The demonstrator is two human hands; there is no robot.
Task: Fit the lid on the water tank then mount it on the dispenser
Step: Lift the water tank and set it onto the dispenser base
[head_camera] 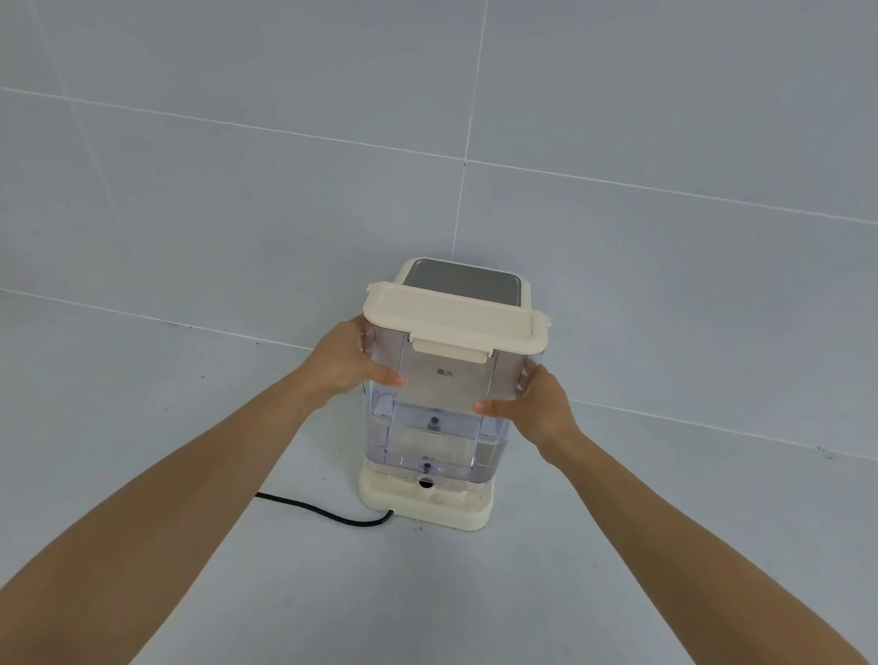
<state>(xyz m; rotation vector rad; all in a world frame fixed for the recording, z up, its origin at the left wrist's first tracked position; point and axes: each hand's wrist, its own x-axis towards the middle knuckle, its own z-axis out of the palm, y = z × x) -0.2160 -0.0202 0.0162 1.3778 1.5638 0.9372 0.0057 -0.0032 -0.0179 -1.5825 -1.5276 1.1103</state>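
A clear plastic water tank (436,434) stands upright over the cream base of the dispenser (428,507). Its cream lid (453,317) sits on top with the front clip folded down. My left hand (349,363) grips the tank's left side near the top, thumb on the front face. My right hand (535,406) grips the right side the same way. The tank's bottom edge sits at the base, just above a round inlet; whether it is fully seated I cannot tell. Behind the tank rises the dispenser body with a grey top panel (462,280).
A black power cord (325,513) runs from the base's front left corner out to the left across the grey tiled surface. A grey tiled wall (468,130) stands close behind the dispenser.
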